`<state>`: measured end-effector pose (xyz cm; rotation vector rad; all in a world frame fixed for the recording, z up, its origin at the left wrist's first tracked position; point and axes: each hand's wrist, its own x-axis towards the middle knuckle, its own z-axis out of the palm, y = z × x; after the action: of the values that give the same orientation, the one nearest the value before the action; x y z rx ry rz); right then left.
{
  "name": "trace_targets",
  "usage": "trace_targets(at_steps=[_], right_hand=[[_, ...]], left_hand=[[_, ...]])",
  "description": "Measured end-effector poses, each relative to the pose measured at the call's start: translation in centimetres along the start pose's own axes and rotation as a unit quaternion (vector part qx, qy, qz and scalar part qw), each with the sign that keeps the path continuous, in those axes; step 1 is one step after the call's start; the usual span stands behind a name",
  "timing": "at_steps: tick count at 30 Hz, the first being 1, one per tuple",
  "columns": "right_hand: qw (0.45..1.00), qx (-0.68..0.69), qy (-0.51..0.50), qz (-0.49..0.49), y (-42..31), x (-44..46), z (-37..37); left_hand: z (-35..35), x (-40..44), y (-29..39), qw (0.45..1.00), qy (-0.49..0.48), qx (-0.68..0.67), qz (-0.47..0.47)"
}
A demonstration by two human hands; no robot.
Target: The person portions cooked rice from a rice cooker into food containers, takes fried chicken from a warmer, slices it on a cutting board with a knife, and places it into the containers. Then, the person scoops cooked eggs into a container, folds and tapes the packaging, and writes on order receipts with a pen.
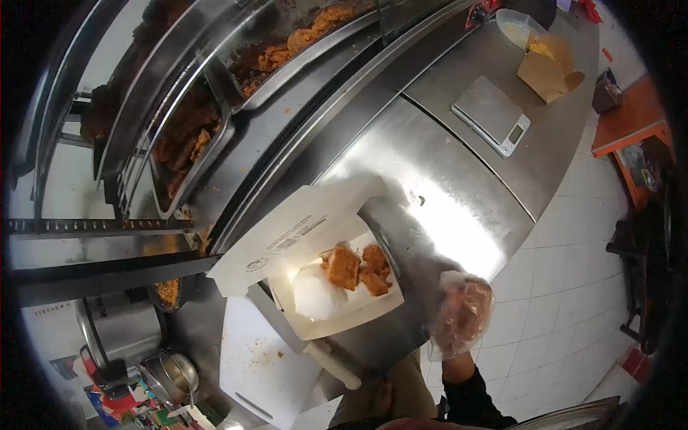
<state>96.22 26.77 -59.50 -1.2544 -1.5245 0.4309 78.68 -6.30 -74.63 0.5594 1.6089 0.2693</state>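
Note:
My right hand point(462, 315), in a crinkled clear plastic glove, hangs just right of an open cardboard food box. The glove and blur hide how its fingers lie, and no held thing can be made out. The food box point(330, 330) has its printed lid point(287, 240) folded back. Inside it, a white mound of rice point(317, 294) sits beside several pieces of breaded fried chicken point(342, 266). I cannot make out my left hand; the area low in front of my body is dark.
A white cutting board point(265, 358) with crumbs and a pale-handled knife point(333, 364) lie near the box. Metal trays of fried chicken point(208, 143) stand upper left. A digital scale point(491, 115) and a brown carton point(548, 72) rest on the steel counter point(430, 158). Pots point(122, 330) are lower left.

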Motion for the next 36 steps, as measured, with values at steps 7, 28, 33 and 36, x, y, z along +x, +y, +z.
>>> trace_targets(at_steps=[7, 28, 33, 36], right_hand=[[0.99, 0.073, 0.091, 0.082, 0.3, -0.6, 0.7], [0.894, -0.25, -0.291, -0.232, -11.2, 31.6, 15.1], [0.869, -0.216, -0.298, -0.329, -11.6, 31.7, 15.3], [0.887, -0.196, -0.238, -0.343, -10.1, 31.6, 14.2]], left_hand=[[0.1, 1.3, 0.5, 1.0, 0.0, -0.007, -0.016], [-3.8, -2.5, 6.7, 0.992, -0.034, -0.12, 0.035], [-5.2, -4.6, 6.8, 0.983, -0.014, -0.18, 0.012], [-5.5, -5.6, 6.1, 0.977, 0.005, -0.211, -0.003]])
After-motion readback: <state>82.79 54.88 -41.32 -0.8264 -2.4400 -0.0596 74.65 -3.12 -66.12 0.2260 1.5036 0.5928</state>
